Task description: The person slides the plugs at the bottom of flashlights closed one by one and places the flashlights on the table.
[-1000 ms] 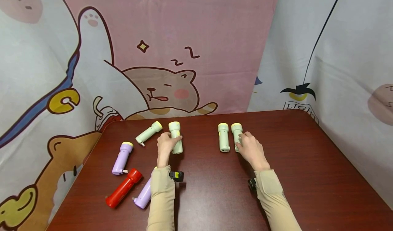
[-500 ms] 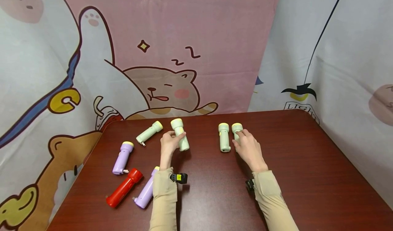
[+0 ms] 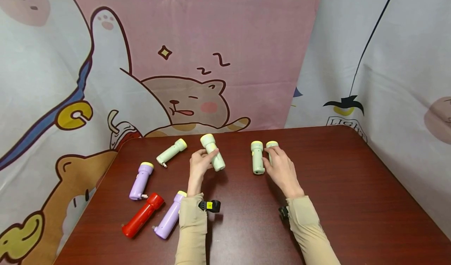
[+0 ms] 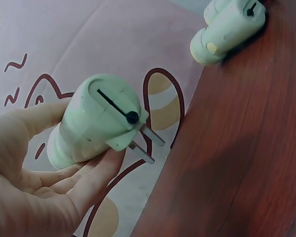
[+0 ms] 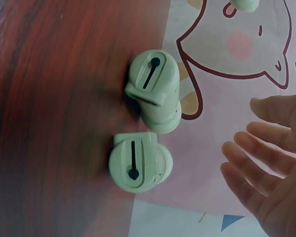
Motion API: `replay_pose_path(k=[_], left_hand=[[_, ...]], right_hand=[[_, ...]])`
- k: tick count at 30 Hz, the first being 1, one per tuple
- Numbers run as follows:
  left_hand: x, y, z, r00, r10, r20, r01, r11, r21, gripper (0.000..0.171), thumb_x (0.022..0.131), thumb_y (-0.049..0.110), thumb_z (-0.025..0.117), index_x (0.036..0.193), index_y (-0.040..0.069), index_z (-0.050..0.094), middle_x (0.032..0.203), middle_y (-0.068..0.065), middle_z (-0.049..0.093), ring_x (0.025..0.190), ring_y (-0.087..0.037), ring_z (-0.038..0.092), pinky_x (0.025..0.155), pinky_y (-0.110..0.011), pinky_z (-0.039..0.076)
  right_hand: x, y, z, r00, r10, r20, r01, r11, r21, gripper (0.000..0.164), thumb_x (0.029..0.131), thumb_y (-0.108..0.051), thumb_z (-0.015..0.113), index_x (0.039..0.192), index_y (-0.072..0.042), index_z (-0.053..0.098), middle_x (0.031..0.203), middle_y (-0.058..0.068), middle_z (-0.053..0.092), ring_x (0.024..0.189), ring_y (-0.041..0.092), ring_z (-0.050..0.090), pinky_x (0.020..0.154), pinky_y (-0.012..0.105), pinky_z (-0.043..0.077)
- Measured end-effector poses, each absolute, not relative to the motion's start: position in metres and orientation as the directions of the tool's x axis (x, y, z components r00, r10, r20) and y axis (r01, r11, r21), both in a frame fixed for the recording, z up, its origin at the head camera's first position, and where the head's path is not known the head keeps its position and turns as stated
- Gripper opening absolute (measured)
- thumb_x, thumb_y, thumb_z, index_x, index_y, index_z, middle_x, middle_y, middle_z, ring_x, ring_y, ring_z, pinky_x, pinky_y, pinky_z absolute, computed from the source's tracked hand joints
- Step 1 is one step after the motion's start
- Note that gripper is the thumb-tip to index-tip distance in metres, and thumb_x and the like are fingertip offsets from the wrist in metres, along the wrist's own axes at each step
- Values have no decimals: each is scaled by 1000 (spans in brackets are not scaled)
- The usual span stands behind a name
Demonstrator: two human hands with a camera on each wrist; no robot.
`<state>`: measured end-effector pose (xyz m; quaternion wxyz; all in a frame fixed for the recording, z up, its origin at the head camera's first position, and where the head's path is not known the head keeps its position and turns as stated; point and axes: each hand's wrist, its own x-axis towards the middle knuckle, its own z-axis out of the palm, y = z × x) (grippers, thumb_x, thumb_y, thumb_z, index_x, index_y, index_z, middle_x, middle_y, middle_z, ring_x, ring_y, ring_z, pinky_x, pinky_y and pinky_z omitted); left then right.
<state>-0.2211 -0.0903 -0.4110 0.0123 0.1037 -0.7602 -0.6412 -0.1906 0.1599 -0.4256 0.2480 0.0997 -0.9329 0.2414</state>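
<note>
My left hand (image 3: 200, 165) holds a pale green flashlight (image 3: 217, 161) tilted above the table, thumb on one side and fingers on the other. In the left wrist view, two metal plug prongs (image 4: 143, 152) stick out by the end cap of this flashlight (image 4: 101, 116). My right hand (image 3: 283, 173) hovers over the rightmost green flashlight (image 3: 272, 144), covering most of it in the head view. Its fingers (image 5: 251, 173) are spread and apart from the flashlights in the right wrist view. Just left of it lies another green flashlight (image 3: 258, 161).
On the left of the dark wooden table (image 3: 246, 226) lie a green flashlight (image 3: 170, 153) with its prongs out, two purple flashlights (image 3: 141, 182) (image 3: 169, 220) and a red flashlight (image 3: 142, 216). A cartoon-print cloth (image 3: 260, 61) hangs behind the table.
My left hand has lifted its green flashlight, tilted it and carried it rightward. My right hand has shifted slightly left over the rightmost flashlight, its fingers moving off it.
</note>
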Motion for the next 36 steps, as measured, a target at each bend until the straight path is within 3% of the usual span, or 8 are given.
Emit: replay_pose_path(k=[9, 16, 24, 31, 36], left_hand=[[-221, -79, -412, -982, -139, -127, -139, 78, 987, 46, 85, 26, 71, 115, -6, 60, 100, -22, 70, 69, -11, 66, 74, -37, 59], [-220, -70, -417, -986, -113, -126, -132, 47, 990, 47, 85, 27, 71, 114, -8, 60, 98, -21, 70, 69, -13, 66, 75, -40, 58], [-219, -61, -420, -989, -93, -116, -119, 30, 992, 48, 85, 28, 70, 114, -9, 60, 101, -24, 69, 71, -14, 66, 70, -35, 59], [-219, -56, -421, -990, -70, -125, -129, 48, 991, 50, 86, 29, 69, 117, -9, 58, 103, -25, 69, 71, -15, 66, 79, -44, 57], [-213, -54, -412, -991, -40, -127, -129, 61, 990, 50, 88, 27, 67, 118, -11, 56, 104, -27, 68, 73, -16, 67, 77, -43, 58]], right_hand=[[-190, 147, -425, -813, -142, 565, -397, 845, -358, 31, 84, -14, 71, 112, -5, 66, 109, 10, 65, 103, 29, 62, 77, 46, 54], [-189, 136, -429, -754, -210, 623, -473, 831, -293, 34, 82, -16, 73, 114, -6, 65, 107, 9, 66, 99, 27, 63, 79, 42, 54], [-188, 129, -431, -725, -305, 618, -564, 777, -279, 42, 83, -21, 74, 120, -6, 62, 113, 9, 66, 105, 24, 62, 86, 38, 53], [-189, 124, -432, -696, -373, 614, -624, 736, -261, 49, 80, -25, 76, 123, -7, 61, 114, 8, 66, 106, 23, 63, 88, 37, 53], [-188, 121, -433, -693, -395, 603, -635, 731, -251, 52, 78, -25, 78, 123, -8, 61, 113, 6, 66, 105, 21, 63, 86, 36, 53]])
